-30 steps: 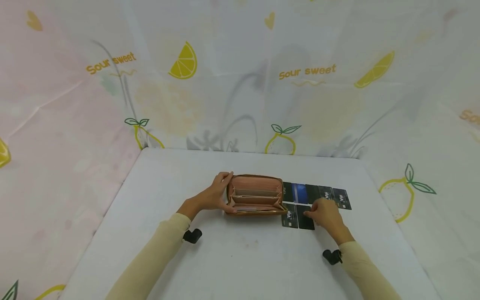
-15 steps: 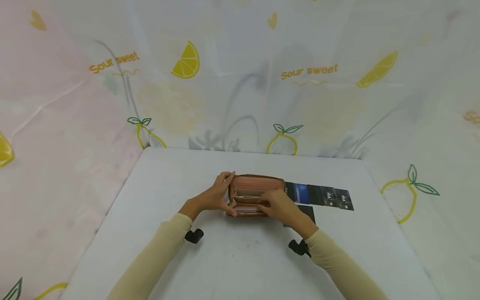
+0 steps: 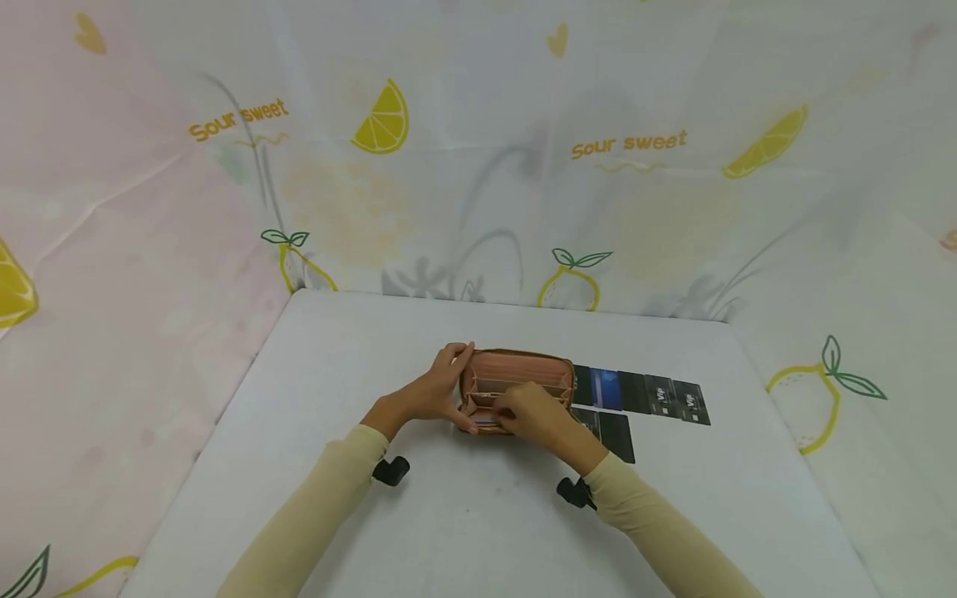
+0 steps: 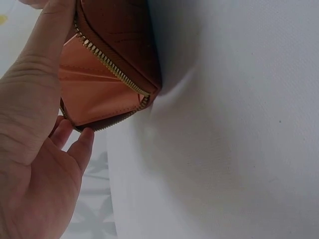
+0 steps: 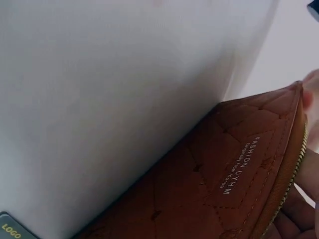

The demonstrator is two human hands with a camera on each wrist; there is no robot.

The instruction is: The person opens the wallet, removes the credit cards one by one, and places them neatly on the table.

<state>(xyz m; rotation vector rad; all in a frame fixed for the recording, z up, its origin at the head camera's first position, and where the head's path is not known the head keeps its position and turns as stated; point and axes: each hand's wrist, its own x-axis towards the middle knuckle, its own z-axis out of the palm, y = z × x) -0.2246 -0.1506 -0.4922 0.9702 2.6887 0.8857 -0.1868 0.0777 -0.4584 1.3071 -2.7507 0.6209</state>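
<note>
A brown zip wallet [image 3: 523, 363] stands unzipped on the white table, its pink-lined compartments facing up. My left hand [image 3: 426, 394] grips its left end, thumb at the front edge and fingers behind; the left wrist view shows this hand [image 4: 37, 134] beside the brass zip. My right hand [image 3: 534, 415] reaches into the front compartment with bent fingers. Near those fingers a whitish edge [image 3: 486, 421] shows in the compartment. Whether the right fingertips pinch anything is hidden by the wallet's front wall [image 5: 199, 184] in the right wrist view.
Right of the wallet lies a row of several cards, among them a blue card [image 3: 606, 389] and a dark VIP card [image 3: 689, 402]. A black card [image 3: 616, 438] lies in a second row, partly beside my right wrist. A printed cloth [image 3: 478, 166] hangs behind the table [image 3: 359, 332].
My right hand has left the black card in the lower row and moved left into the wallet's front compartment, then slightly further left. The left hand keeps its grip on the wallet.
</note>
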